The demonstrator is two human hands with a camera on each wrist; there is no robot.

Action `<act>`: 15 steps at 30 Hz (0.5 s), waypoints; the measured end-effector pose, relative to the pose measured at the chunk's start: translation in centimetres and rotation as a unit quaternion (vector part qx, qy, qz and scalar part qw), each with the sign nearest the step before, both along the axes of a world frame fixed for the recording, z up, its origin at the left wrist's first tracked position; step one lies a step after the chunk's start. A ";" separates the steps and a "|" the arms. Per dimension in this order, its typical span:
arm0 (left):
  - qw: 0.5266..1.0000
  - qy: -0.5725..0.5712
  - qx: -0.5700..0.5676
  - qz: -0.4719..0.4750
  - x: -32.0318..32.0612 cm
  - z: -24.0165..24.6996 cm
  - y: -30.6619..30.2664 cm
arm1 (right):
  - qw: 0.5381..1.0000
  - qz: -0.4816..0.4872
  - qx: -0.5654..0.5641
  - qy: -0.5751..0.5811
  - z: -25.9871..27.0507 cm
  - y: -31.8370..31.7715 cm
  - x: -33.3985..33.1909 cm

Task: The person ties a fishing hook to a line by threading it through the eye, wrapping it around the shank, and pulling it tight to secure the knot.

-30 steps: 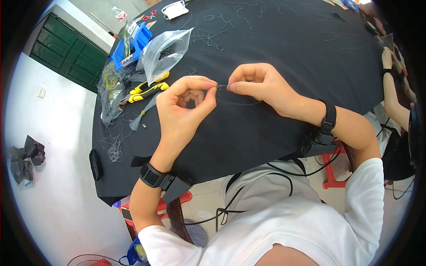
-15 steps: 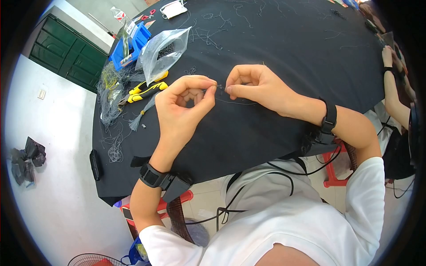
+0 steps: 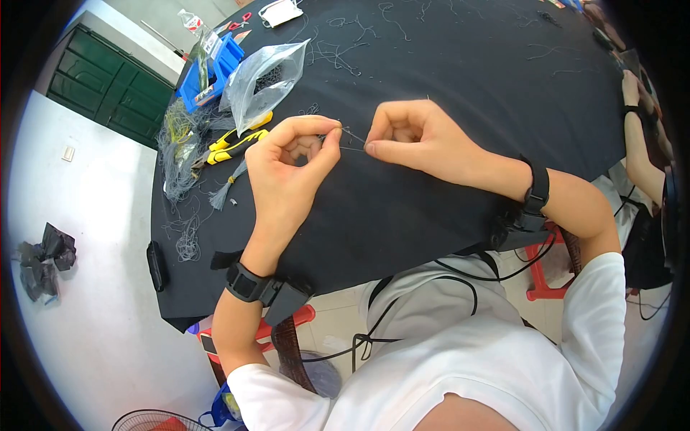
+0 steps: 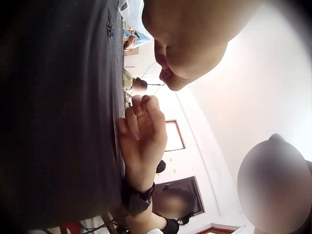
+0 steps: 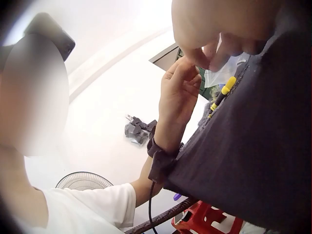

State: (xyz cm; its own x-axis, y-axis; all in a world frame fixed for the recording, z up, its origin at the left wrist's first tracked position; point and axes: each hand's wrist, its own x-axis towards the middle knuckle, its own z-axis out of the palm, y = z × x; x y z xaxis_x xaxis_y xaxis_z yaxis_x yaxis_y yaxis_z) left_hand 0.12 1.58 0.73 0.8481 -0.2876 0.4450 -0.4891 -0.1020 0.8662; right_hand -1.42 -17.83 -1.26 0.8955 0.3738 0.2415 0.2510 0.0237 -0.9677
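Note:
In the head view my left hand (image 3: 287, 165) pinches a thin grey line (image 3: 353, 135) between thumb and forefinger, the other fingers curled. My right hand (image 3: 424, 136) pinches the same line a short way to the right, its thumb against the bent forefinger. The short stretch between the fingertips looks taut, and a second fine strand runs just below it. Both hands are raised over the black cloth (image 3: 402, 223). In the left wrist view a thin strand (image 4: 160, 87) shows faintly between the hands; in the right wrist view the line is hidden by the fingers.
Left of my hands lie yellow-and-black pliers (image 3: 237, 146), a tied grey bundle (image 3: 226, 188), tangled line (image 3: 180, 144), a clear plastic bag (image 3: 251, 90) and a blue bin (image 3: 228, 61). Loose strands (image 3: 334, 57) lie farther back. Another person's arm (image 3: 637, 144) is at the right.
My left hand has moved slightly left and up, while the right has stayed almost in place. The gap between the fingertips is wider, and the line between them is stretched straighter.

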 end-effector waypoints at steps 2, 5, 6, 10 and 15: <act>1.000 -0.011 0.005 0.004 0.1 -0.1 0.0 | 0.999 -0.032 -0.001 -0.022 0.1 -0.1 -0.2; 1.000 -0.019 0.011 0.007 0.1 -0.2 0.0 | 0.995 -0.074 -0.005 -0.062 0.1 -0.1 -0.3; 1.000 -0.023 0.015 0.008 0.1 -0.2 0.0 | 0.993 -0.087 -0.018 -0.078 0.2 0.0 -0.4; 0.999 -0.040 0.036 0.011 0.0 0.0 0.0 | 0.987 -0.103 -0.025 -0.117 0.2 -0.1 -0.5; 0.997 -0.052 0.051 -0.005 -0.1 0.1 0.0 | 0.980 -0.154 -0.008 -0.123 0.0 0.1 -0.3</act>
State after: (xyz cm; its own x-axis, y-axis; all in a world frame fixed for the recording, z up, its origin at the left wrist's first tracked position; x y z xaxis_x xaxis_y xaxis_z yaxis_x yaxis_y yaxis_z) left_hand -0.01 1.62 0.79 0.7960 -0.3446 0.4976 -0.5766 -0.1820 0.7965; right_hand -1.72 -17.69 -1.26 0.8818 0.1002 0.4609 0.4699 -0.1040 -0.8766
